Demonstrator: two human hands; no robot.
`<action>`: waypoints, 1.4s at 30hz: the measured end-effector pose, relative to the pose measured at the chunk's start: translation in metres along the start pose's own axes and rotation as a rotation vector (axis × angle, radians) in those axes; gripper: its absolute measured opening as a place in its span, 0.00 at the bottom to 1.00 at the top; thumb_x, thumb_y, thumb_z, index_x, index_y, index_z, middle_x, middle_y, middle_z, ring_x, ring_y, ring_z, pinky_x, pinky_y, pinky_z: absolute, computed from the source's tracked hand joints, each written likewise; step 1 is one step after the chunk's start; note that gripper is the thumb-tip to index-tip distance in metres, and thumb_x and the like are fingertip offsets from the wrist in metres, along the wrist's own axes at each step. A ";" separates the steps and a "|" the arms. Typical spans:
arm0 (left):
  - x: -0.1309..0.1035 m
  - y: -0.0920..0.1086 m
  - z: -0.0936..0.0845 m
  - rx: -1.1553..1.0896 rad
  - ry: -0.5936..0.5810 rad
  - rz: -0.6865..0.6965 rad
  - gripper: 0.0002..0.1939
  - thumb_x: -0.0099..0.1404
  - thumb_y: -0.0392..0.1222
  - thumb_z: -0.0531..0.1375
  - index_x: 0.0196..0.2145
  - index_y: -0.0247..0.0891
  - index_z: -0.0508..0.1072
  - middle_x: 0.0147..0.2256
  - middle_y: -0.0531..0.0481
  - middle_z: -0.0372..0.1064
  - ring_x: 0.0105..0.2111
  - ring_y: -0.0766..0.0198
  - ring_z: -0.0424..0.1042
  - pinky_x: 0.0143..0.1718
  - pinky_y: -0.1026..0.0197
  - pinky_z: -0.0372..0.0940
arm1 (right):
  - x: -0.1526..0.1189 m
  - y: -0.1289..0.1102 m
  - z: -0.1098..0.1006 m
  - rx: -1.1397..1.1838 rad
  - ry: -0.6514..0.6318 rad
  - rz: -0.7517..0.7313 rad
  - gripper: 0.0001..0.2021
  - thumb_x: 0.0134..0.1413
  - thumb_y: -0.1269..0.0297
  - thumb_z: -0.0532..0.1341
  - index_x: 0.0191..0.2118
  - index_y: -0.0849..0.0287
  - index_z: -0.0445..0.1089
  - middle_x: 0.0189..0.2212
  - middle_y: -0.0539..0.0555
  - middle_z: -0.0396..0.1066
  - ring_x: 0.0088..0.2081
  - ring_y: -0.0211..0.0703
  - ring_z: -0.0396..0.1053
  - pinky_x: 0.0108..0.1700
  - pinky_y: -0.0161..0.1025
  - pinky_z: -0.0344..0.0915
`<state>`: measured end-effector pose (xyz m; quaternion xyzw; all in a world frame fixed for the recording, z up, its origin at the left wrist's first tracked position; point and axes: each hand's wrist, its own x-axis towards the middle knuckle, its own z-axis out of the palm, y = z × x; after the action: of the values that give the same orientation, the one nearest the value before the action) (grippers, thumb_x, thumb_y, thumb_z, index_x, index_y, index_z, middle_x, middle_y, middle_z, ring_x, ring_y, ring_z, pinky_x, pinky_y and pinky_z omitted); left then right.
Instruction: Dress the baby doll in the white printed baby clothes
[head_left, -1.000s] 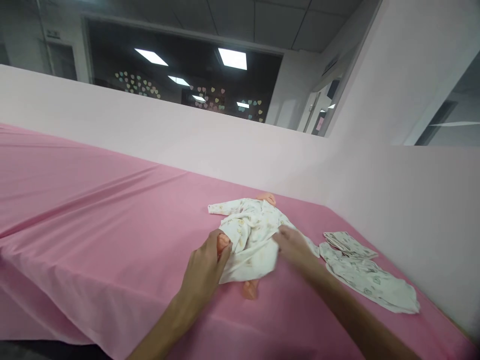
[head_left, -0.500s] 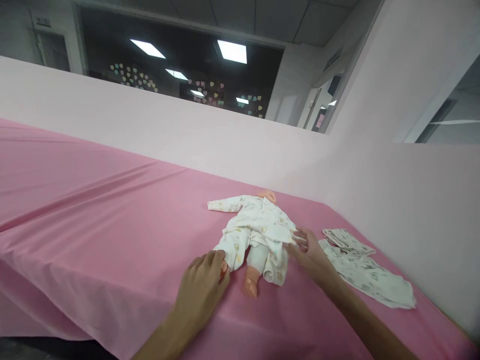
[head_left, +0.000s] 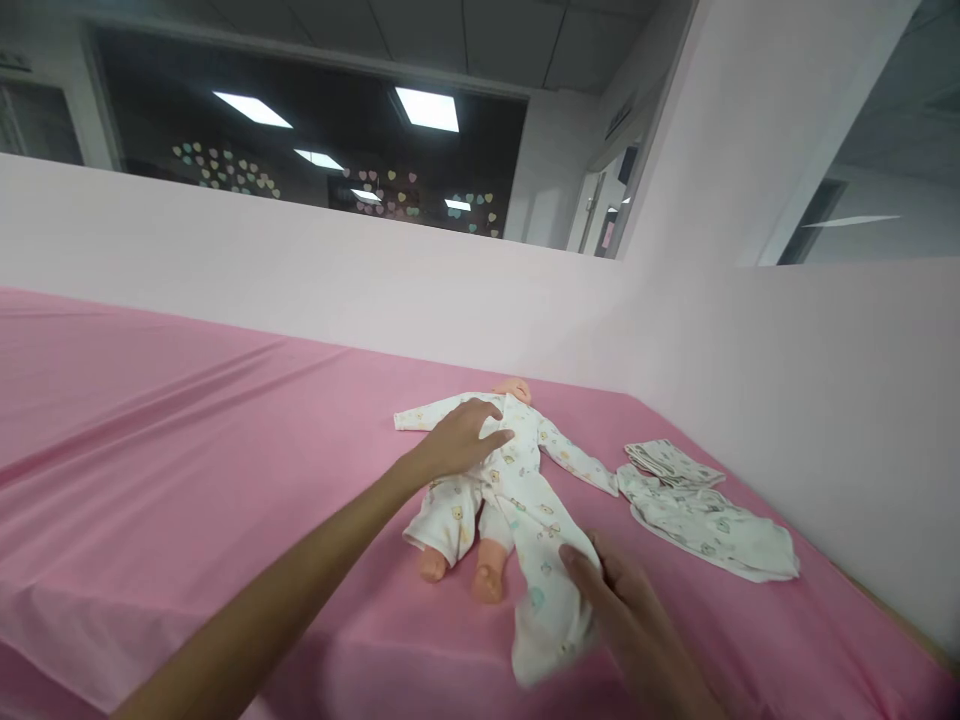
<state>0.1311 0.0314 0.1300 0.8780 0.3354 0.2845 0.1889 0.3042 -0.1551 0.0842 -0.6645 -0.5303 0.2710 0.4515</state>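
Note:
A baby doll (head_left: 489, 575) lies on its back, its head at the far end and its bare feet toward me. It wears a white romper (head_left: 517, 470) with small printed animals; both sleeves stretch outward. One trouser leg covers the doll's left-side leg in view, while the other leg shows a plain pale layer. My left hand (head_left: 463, 438) rests at the chest, fingers apart, its fingertips on the cloth. Down at the front right, my right hand (head_left: 619, 590) pinches the loose trouser leg, drawn out past the doll's foot.
Folded printed baby clothes (head_left: 709, 525) lie to the right, near the side wall. A pink sheet (head_left: 225, 480) covers the table. A pale low wall (head_left: 375, 290) runs along the back beneath a window (head_left: 315, 130).
My left hand has gone from the doll's foot up to its chest. My right hand has pulled the loose trouser leg toward me, uncovering the sleeve. The view has turned slightly right.

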 end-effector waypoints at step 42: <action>0.017 -0.007 -0.001 -0.674 -0.464 -0.116 0.12 0.60 0.45 0.61 0.25 0.34 0.68 0.21 0.58 0.56 0.20 0.73 0.50 0.22 0.66 0.46 | 0.134 -0.056 0.006 0.129 -0.376 -0.340 0.08 0.57 0.56 0.58 0.37 0.54 0.64 0.23 0.43 0.56 0.21 0.31 0.51 0.22 0.30 0.48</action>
<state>0.1379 0.0479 0.1333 0.7873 0.2210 0.1620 0.5523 0.3121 -0.0247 0.1472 -0.4737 -0.6905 0.3434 0.4253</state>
